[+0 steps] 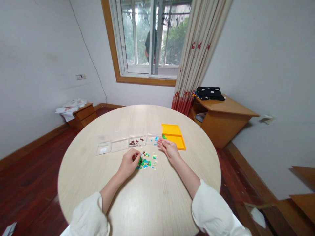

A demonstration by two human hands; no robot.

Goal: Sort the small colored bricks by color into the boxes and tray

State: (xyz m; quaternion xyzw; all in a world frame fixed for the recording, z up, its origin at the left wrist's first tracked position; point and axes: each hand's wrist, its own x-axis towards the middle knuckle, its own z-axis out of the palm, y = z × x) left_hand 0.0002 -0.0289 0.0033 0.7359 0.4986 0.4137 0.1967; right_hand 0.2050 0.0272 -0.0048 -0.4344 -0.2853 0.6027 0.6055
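"Which step seems to be in hand?"

"By the look of it, a mixed pile of small bricks on the table is being sorted by colour. Brown bricks are kept in one clear box, blue bricks in the next, and green bricks in the open yellow box."

"And what is held?"

"The left hand is curled at the pile's left edge, thumb and fingers drawn close; whether a brick is pinched there cannot be told. The right hand is held loosely open, fingers extended, just in front of the blue bricks and beside the yellow box; no brick can be made out in it."

"What would be called for next?"

"Probably a single brick to be picked from the pile with the fingertips and its colour matched, without the low boxes being knocked."
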